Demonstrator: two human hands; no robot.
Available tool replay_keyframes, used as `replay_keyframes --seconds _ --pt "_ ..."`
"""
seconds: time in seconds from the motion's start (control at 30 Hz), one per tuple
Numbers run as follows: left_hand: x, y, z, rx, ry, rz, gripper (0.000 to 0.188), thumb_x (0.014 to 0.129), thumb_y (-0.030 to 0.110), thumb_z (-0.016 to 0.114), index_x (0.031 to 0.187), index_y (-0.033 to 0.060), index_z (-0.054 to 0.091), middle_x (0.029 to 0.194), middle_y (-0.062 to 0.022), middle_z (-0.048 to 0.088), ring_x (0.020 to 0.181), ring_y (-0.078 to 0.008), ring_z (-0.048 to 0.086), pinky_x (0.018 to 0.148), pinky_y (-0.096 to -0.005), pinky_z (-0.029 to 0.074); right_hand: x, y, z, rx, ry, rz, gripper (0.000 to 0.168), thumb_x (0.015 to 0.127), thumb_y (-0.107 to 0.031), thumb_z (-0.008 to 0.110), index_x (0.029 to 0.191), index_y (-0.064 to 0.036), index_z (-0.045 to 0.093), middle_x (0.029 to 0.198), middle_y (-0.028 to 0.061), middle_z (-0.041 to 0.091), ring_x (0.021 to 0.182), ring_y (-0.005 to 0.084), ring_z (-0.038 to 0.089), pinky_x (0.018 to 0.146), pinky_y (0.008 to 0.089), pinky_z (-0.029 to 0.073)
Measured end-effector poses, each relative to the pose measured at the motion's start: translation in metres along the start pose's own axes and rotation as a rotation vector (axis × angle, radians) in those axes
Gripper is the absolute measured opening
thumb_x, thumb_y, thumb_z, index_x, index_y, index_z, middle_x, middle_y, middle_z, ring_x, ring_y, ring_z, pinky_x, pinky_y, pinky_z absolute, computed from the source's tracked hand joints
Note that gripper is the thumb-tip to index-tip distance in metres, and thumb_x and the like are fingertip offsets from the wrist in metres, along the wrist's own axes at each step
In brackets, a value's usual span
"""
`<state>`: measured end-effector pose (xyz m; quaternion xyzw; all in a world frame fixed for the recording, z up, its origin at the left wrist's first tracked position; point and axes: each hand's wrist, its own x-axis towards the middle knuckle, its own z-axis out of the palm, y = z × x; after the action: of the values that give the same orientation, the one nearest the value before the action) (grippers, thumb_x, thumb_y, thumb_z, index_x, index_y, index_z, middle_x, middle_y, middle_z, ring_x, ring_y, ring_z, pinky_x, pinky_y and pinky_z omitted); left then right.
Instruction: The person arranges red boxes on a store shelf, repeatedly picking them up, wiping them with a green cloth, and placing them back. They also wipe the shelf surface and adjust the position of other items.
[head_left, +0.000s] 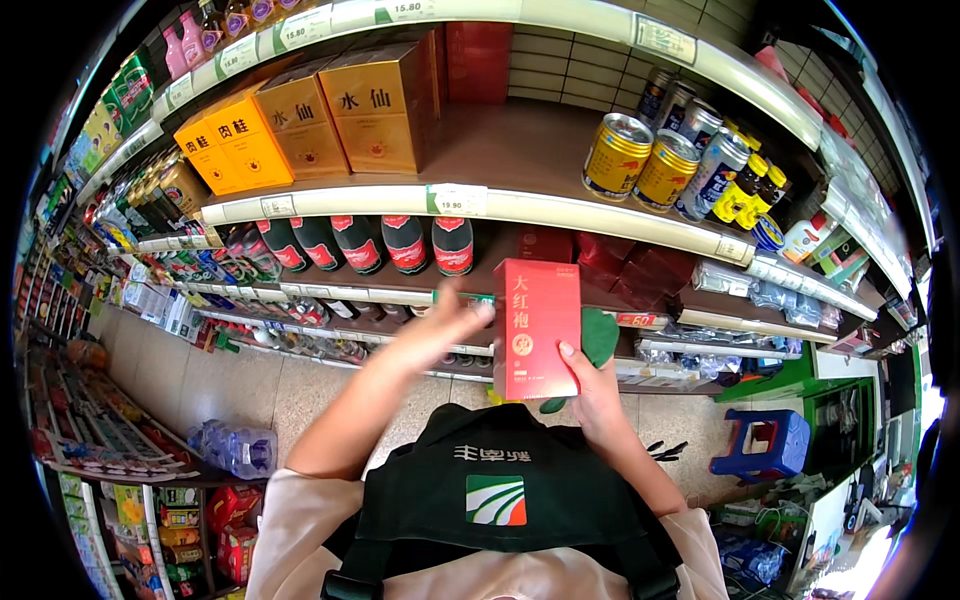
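Note:
My right hand (596, 386) grips the lower right side of a red carton (541, 322) and a green cloth (598, 337) behind it. The carton stands upright in front of my chest, with its printed face towards me. To the left of the carton, my left hand (450, 322) is raised, blurred, with its fingers apart and nothing seen in it. Beyond it, dark bottles with red labels (406, 244) line a lower shelf. Gold cartons (373, 112) and orange cartons (247, 139) stand on the shelf above (517, 142), with another red carton (477, 64) at its back.
Gold drink cans (617, 156) and small yellow bottles (750, 191) stand at the shelf's right. Shelf edges (330, 201) curve across in front of me. A blue plastic stool (761, 445) is at the right, bundled plastic bottles (236, 448) are on the floor at the left.

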<state>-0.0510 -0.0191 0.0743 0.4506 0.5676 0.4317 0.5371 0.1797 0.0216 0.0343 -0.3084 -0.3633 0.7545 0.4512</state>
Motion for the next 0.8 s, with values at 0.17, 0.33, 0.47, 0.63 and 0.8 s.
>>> replay_keyframes --seconds 0.17,0.33,0.47,0.63,0.8 --pt "-0.011 -0.059 0.053 -0.695 -0.03 -0.031 0.055 0.085 0.032 0.064 0.12 -0.0013 0.038 0.112 -0.0111 0.053 0.103 -0.0156 0.054 0.084 -0.031 0.047 -0.009 0.006 0.014 -0.098 0.145 -0.054 0.04 0.091 -0.011 0.057 0.127 -0.004 0.04 0.117 0.0068 0.054 0.108 0.0148 0.051 0.095 0.0304 0.04" --pt "-0.003 -0.065 0.047 -0.702 0.131 -0.112 0.048 0.086 0.028 0.062 0.12 0.0035 0.038 0.116 -0.0104 0.052 0.103 -0.017 0.054 0.085 -0.0324 0.047 -0.025 -0.018 0.01 -1.075 -0.14 -0.659 0.056 0.078 -0.017 0.067 0.129 -0.012 0.045 0.135 0.0163 0.037 0.122 0.0324 0.038 0.102 0.047 0.031" --pt "-0.013 -0.058 0.056 -0.614 0.023 -0.116 0.04 0.09 0.027 0.056 0.116 0.0029 0.037 0.11 -0.0096 0.052 0.1 -0.0154 0.054 0.084 -0.0291 0.047 -0.025 -0.017 0.03 -1.589 -0.454 -0.733 0.06 0.068 -0.028 0.073 0.124 -0.021 0.054 0.138 0.0113 0.037 0.131 0.042 0.027 0.105 0.0636 0.018" --pt "-0.02 -0.062 0.06 -0.486 -0.107 0.051 0.042 0.089 0.023 0.059 0.116 0.0008 0.036 0.109 -0.01 0.052 0.101 -0.014 0.052 0.087 -0.0284 0.045 -0.005 -0.039 0.047 -1.483 -0.46 -0.779 0.053 0.065 -0.028 0.076 0.114 -0.017 0.059 0.12 0.0085 0.048 0.126 0.0388 0.036 0.104 0.0611 0.024" --pt "-0.032 -0.044 0.048 0.098 -0.175 0.151 0.058 0.078 0.015 0.071 0.119 0.0005 0.032 0.11 -0.011 0.052 0.105 -0.0151 0.049 0.091 -0.0307 0.04 0.039 -0.055 0.017 -1.055 0.051 -0.567 0.046 0.074 -0.019 0.074 0.113 -0.005 0.055 0.113 0.0128 0.056 0.102 0.0258 0.057 0.086 0.0376 0.048"
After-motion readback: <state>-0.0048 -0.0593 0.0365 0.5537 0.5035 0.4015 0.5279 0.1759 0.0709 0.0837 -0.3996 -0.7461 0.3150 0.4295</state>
